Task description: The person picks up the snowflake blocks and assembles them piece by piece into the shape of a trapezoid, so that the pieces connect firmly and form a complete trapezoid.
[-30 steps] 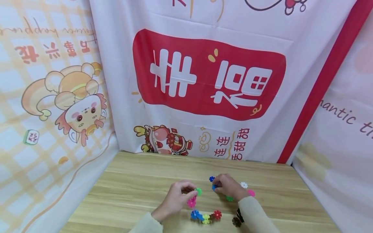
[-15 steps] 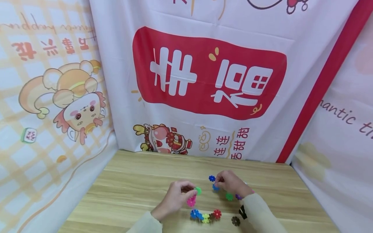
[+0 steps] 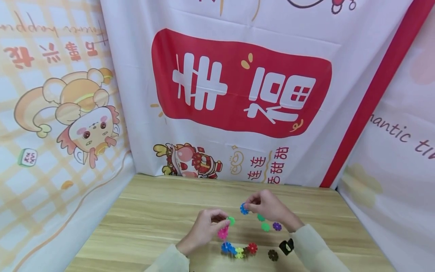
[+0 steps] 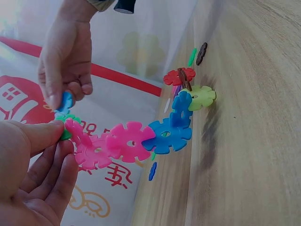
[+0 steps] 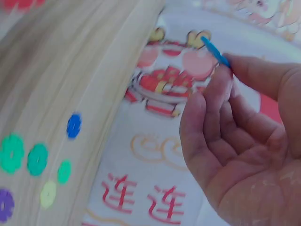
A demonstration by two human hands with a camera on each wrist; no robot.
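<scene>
My left hand (image 3: pixel 203 229) pinches a green flower-shaped disc (image 3: pixel 231 221) between thumb and fingers. From it hangs a chain of interlocked notched plastic discs: pink (image 4: pixel 130 142), blue (image 4: pixel 167 135), yellow (image 4: pixel 202 98), a brown one and red (image 4: pixel 174 76). The chain's far end is low over the table; whether it touches is unclear. Right of the left hand, my right hand (image 3: pixel 268 206) pinches a single blue disc (image 5: pixel 216 52) by its edge, thumb against fingertips. That disc is in the air, apart from the green one in the head view.
Loose discs lie on the wooden table (image 3: pixel 163 204): green (image 3: pixel 266 227), purple (image 3: pixel 276 226), brown (image 3: pixel 273 255) and dark blue (image 5: pixel 74 125), among others. A black object (image 3: pixel 286 246) shows beside the right sleeve. Printed cloth (image 3: pixel 136 113) hangs behind and at both sides.
My right hand has picked up the blue disc from the table and raised it slightly, up and to the left. The left hand stays nearly still with the chain.
</scene>
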